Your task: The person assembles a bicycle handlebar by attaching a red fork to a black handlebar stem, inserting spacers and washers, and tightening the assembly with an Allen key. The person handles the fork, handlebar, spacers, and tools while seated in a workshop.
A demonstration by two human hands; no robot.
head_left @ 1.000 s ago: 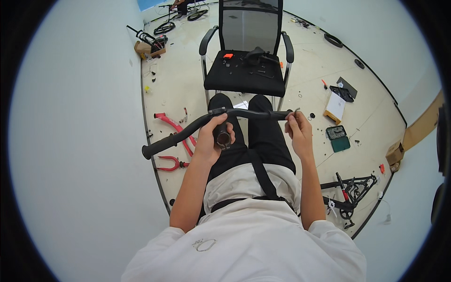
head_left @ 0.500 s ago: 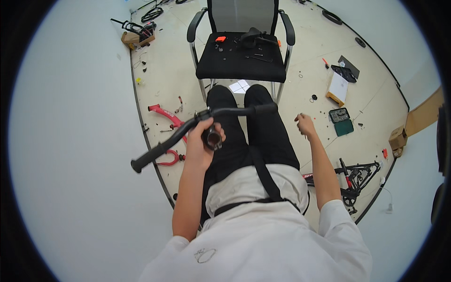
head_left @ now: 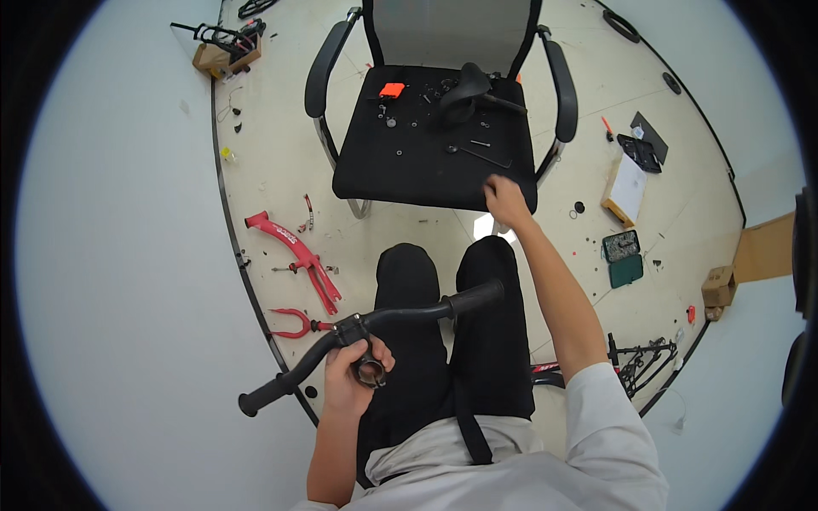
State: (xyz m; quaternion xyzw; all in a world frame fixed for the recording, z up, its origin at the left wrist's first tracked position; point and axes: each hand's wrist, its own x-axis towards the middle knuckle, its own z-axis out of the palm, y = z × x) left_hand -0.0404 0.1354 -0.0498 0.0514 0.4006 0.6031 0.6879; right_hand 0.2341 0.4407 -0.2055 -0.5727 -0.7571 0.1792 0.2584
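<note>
Head view looks down on a pale, scuffed floor (head_left: 281, 162) where one black office chair (head_left: 434, 145) stands before the seated person, its seat strewn with small hardware, and two red frame pieces (head_left: 294, 255) lie to the left. One black handlebar (head_left: 366, 349) crosses the person's lap, gripped at its stem clamp by the left hand (head_left: 354, 375). Outstretched, the right hand (head_left: 504, 200) rests loosely curled and empty at the seat's front edge.

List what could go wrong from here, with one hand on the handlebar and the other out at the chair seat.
1. The left hand alone holds the black handlebar at its stem clamp; the long bar may tip or swing against the knees.
2. The right hand reaches over the chair seat edge, where small bolts and washers lie loose; a nudge might knock them to the floor.
</note>
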